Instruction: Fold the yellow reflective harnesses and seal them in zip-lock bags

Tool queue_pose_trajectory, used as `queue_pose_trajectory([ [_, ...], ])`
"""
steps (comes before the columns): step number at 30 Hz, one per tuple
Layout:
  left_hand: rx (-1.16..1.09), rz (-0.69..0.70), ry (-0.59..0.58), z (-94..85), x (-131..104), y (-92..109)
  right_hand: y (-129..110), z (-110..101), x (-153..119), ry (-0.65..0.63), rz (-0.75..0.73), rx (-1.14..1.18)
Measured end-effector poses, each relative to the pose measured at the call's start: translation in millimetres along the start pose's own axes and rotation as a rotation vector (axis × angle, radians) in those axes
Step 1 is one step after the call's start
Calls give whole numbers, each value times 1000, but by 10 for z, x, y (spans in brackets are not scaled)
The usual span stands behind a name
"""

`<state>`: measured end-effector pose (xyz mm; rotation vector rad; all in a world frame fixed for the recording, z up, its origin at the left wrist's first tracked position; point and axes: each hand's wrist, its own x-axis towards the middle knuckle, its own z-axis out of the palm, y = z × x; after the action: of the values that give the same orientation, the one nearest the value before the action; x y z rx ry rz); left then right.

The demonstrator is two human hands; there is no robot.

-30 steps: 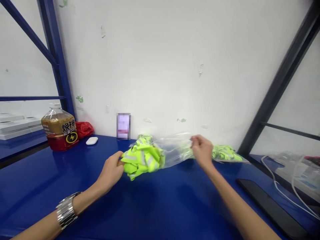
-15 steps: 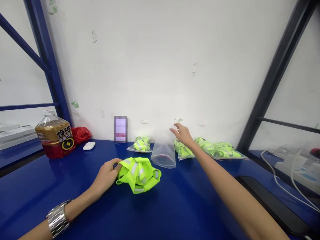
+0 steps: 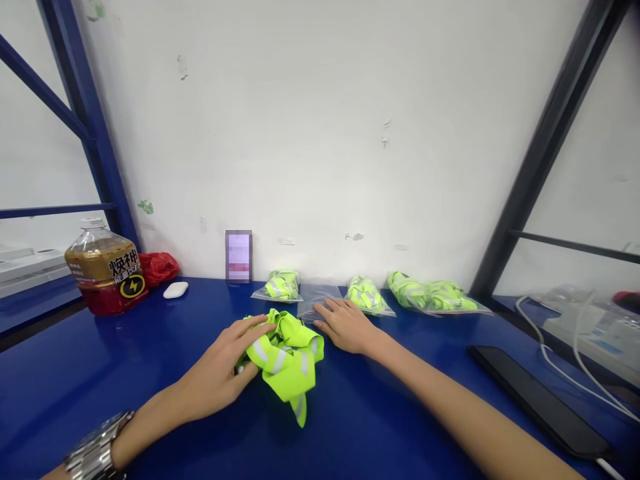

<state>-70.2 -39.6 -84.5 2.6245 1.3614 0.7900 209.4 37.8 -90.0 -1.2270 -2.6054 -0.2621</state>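
While the left hand [image 3: 227,370] grips the neon vest [image 3: 285,357], the right hand [image 3: 345,325] rests open beside it.

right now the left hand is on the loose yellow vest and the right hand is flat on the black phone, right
Not quite. The left hand is on the loose yellow vest, but the right hand lies flat on the empty clear bag, not the black phone, which lies untouched further right. The head view shows it.
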Motion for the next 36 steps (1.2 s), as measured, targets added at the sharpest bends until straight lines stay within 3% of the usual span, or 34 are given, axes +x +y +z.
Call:
queue_pose_trajectory([
  [5,227,139,28,-1,-85,197,85,-9,65,110,-25,136],
  [9,300,259,55,-141,35,275,-41,-359,-102,278,63,547],
  [11,277,234,98,-232,192,331,-192,-588,-223,292,63,754],
  [14,208,104,167,-367,524,514,-463,-816,-353,201,-8,651],
  [17,210,98,234,-496,865,775,-604,-876,-339,327,90,483],
  [21,164,203,425,-650,1101,1020,-424,-1002,-201,572,217,461],
  [24,30,161,462,-712,1085,1068,-184,-1219,-134,777,207,578],
  [27,-190,66,365,-675,1002,1051,-48,-1441,-93,940,143,888],
  [30,-415,50,113,-525,941,1012,-51,-1610,-45,1045,95,1103],
  [34,-594,95,-226,-247,911,957,-81,-1752,7,1081,136,1211],
  [35,-643,89,-277,-194,904,945,-53,-1776,13,1102,146,1213],
  [36,-693,61,-237,-157,895,933,-2,-1797,15,1130,155,1211],
])
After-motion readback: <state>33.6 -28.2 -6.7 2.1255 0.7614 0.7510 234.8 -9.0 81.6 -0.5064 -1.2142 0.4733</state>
